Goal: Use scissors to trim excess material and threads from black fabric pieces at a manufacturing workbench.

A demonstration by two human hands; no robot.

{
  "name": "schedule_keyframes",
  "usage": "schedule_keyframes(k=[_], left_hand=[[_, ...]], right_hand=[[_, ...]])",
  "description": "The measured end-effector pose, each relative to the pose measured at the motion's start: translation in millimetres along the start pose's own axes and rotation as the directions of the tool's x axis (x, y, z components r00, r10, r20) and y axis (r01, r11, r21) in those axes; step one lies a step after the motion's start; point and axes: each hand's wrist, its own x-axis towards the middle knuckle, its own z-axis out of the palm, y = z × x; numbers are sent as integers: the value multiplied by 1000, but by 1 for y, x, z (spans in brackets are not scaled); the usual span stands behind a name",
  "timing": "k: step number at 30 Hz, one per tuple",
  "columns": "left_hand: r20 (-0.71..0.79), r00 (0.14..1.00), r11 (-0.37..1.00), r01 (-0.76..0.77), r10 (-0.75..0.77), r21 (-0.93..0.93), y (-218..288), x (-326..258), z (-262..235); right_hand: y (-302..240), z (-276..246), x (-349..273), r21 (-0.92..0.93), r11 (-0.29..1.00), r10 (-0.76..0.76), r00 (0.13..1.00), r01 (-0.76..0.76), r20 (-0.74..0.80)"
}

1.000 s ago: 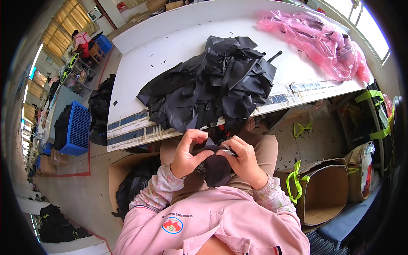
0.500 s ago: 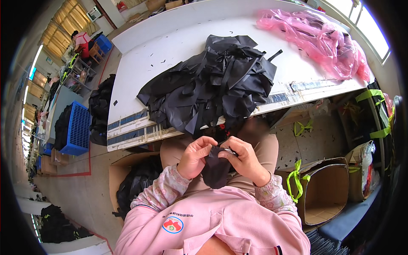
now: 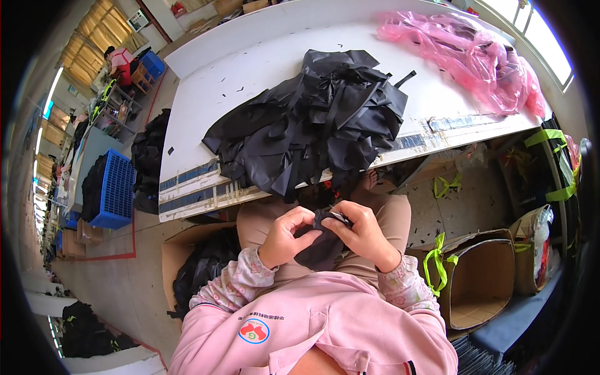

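Observation:
Above my lap, my left hand point(image 3: 285, 236) pinches the upper edge of a black fabric piece point(image 3: 310, 255) between thumb and fingers. Close beside it, my right hand point(image 3: 364, 239) is closed on the same piece, thumb pressed against the cloth. A small, thin, silvery object point(image 3: 339, 217) shows between the right thumb and index finger; its kind is too small to make out. The lower part of the piece hangs between my thighs. Just beyond my hands, a heap of black fabric pieces point(image 3: 312, 125) lies on the white table point(image 3: 206, 106), some strips drooping over its front edge.
A pink plastic bag point(image 3: 469, 62) lies at the table's far right. Cardboard boxes stand either side of me, one with black cloth point(image 3: 206, 265), one at right point(image 3: 481, 275) with a yellow-green tie point(image 3: 437, 265). Left are a blue crate point(image 3: 114, 190) and a distant person point(image 3: 120, 62).
My fingers have shifted along the black piece and drawn its upper edge into a bunch. The left hand has turned slightly and moved closer to the right. The heap stays put.

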Motion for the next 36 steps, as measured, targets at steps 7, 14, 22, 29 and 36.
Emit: schedule_keyframes(k=[7,14,22,29,36], left_hand=[[231,914,651,401,-335,-644,8,3,-7],[84,980,738,189,-178,-648,3,5,6],[-352,933,960,-164,76,-226,1,4,10],[-383,916,982,-167,124,-83,-5,1,12],[-384,912,981,-182,145,-63,-16,-4,17]], right_hand=[[18,-3,4,379,920,61,992,-101,115],[18,12,5,643,730,172,973,-233,157],[19,9,-5,75,994,-66,985,79,-162],[5,23,-25,550,720,270,901,-423,340],[1,32,-20,489,817,242,951,-307,194]])
